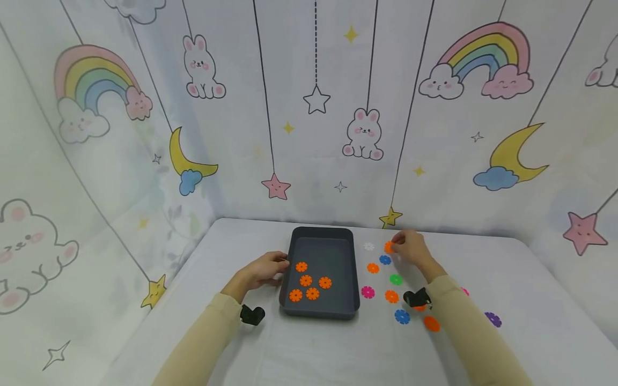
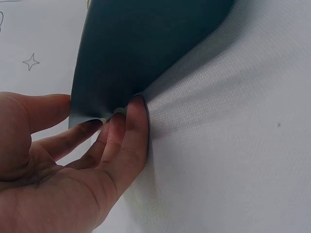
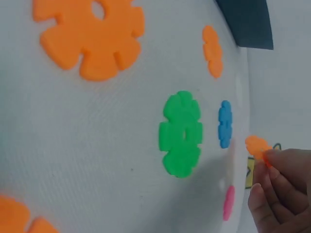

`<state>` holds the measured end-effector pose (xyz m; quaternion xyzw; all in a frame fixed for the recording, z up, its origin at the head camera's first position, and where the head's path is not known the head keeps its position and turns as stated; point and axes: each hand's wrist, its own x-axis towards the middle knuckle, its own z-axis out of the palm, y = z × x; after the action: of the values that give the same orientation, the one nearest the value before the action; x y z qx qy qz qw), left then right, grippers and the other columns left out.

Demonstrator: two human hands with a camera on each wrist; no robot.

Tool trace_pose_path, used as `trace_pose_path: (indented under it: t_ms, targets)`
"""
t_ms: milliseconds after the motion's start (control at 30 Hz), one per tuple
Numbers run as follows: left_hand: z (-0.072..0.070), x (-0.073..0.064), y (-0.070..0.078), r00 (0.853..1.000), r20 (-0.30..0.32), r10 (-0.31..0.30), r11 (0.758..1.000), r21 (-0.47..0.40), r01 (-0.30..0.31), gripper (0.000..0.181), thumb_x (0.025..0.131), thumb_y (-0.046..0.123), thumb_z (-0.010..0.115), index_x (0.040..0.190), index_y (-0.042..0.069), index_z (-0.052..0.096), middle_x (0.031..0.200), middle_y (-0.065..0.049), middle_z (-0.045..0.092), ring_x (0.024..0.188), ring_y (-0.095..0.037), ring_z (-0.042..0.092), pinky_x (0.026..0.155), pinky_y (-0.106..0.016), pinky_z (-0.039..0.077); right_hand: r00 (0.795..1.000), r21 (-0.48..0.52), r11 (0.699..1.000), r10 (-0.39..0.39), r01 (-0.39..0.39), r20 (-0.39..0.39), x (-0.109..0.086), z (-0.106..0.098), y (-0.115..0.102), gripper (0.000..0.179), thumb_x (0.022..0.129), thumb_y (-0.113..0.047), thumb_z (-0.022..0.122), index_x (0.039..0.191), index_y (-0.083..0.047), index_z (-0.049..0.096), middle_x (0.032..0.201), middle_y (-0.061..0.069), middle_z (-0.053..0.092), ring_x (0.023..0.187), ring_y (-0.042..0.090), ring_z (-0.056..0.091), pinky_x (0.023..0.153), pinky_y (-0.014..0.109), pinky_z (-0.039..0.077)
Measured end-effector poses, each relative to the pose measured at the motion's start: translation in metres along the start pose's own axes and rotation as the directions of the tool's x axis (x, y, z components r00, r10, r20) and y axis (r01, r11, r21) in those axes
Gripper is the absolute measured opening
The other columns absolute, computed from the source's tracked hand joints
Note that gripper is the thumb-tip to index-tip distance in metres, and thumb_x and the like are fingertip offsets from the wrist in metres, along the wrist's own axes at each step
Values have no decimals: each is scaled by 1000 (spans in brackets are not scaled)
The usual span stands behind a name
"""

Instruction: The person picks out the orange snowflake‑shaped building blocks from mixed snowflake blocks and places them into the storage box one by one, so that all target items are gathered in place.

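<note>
A dark grey rectangular tray [image 1: 333, 252] lies on the table, with several orange notched interlocking discs [image 1: 312, 293] inside on its left part. My left hand [image 1: 265, 269] holds the tray's left side; in the left wrist view the thumb is at the rim [image 2: 74, 92] and the fingertips meet the outer wall lower down. Off the tray's far right corner, my right hand [image 1: 410, 247] pinches another orange disc [image 3: 257, 145] between thumb and fingers, raised above the tabletop in the right wrist view. A blue disc [image 1: 384, 260] and a white disc [image 1: 369, 246] lie nearby.
Right of the tray, loose discs are scattered: a green one [image 1: 396, 279], a pink one [image 1: 368, 292], several orange ones [image 1: 391, 296], a blue one [image 1: 402, 317] and a purple one [image 1: 493, 319]. A printed cloth wall [image 1: 314, 145] rises behind the white table [image 1: 309, 348].
</note>
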<state>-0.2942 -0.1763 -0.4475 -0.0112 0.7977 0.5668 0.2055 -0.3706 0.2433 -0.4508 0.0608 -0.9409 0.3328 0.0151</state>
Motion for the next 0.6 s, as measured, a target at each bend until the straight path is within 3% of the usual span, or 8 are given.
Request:
trace_pose_path:
  t_ms: [333, 467, 600]
  targets:
    - [-1, 1, -1, 1000, 7, 1, 1000, -5, -1, 48, 108, 16, 52, 151, -2, 42, 143, -20, 55, 126, -33, 57, 94, -45, 57, 999, 120, 992, -48, 47, 0, -15, -10, -19, 23, 98, -12, 67, 112, 6, 68, 103, 20, 71, 90, 36, 67, 73, 33, 56]
    - [-1, 2, -1, 1000, 14, 0, 1000, -17, 1, 47, 108, 16, 51, 151, -3, 42, 143, -20, 54, 126, -33, 57, 91, -44, 57, 997, 175, 982, -73, 68, 20, -21, -12, -33, 22, 99, -11, 66, 113, 7, 68, 101, 19, 73, 92, 40, 67, 79, 40, 58]
    - [-1, 2, -1, 1000, 18, -2, 999, -33, 2, 48, 108, 16, 51, 151, -3, 41, 144, -21, 54, 127, -32, 57, 90, -42, 57, 995, 223, 971, -94, 84, 34, -26, -11, -50, 20, 98, -9, 67, 110, 7, 69, 97, 17, 74, 84, 31, 69, 83, 48, 59]
